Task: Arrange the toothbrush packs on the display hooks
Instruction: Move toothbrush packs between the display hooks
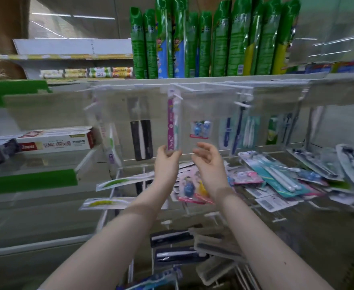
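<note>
Okay, my left grip [167, 159] pinches the bottom of the pink-and-clear plastic toothbrush pack [173, 122] hanging from a white wire hook [177, 94]. My right grip [208, 160] is spread, just beside it.

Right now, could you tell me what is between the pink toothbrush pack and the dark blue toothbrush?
A small pack with blue figures, seen in the head view.

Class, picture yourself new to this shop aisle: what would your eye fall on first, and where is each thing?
Two hands reach up mid-frame: the left hand pinches the bottom of a pink toothbrush pack hanging from a hook, the right hand open beside it. Above, tall green packs line the top shelf; lower right, loose toothbrush packs lie heaped.
</note>
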The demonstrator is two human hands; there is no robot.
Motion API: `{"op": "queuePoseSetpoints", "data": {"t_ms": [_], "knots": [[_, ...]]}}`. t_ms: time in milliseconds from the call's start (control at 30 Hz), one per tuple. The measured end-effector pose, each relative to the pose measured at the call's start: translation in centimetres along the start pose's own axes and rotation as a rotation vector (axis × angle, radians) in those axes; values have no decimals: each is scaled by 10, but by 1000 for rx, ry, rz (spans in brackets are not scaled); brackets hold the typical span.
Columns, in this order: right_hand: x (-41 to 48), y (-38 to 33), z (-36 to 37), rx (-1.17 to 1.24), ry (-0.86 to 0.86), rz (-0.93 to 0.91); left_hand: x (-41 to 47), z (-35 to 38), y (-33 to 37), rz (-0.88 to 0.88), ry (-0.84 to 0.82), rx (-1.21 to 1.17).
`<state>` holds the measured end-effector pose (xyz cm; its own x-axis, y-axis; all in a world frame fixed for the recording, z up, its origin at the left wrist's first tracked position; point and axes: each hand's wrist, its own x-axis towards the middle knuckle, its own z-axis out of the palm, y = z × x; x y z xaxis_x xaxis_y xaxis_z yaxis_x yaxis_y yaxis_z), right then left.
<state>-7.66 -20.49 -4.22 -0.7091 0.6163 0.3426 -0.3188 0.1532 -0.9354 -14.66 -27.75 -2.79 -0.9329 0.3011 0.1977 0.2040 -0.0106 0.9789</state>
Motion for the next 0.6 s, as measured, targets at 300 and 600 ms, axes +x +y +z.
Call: {"op": "queuePoseSetpoints", "data": {"t_ms": [300,600], "knots": [[-11,-13,-152,25,103,-35,-73,134,16,8,-11,-92],[-36,-23,-253,-7,131,8,-125,214,20,-40,-120,-109]]}}
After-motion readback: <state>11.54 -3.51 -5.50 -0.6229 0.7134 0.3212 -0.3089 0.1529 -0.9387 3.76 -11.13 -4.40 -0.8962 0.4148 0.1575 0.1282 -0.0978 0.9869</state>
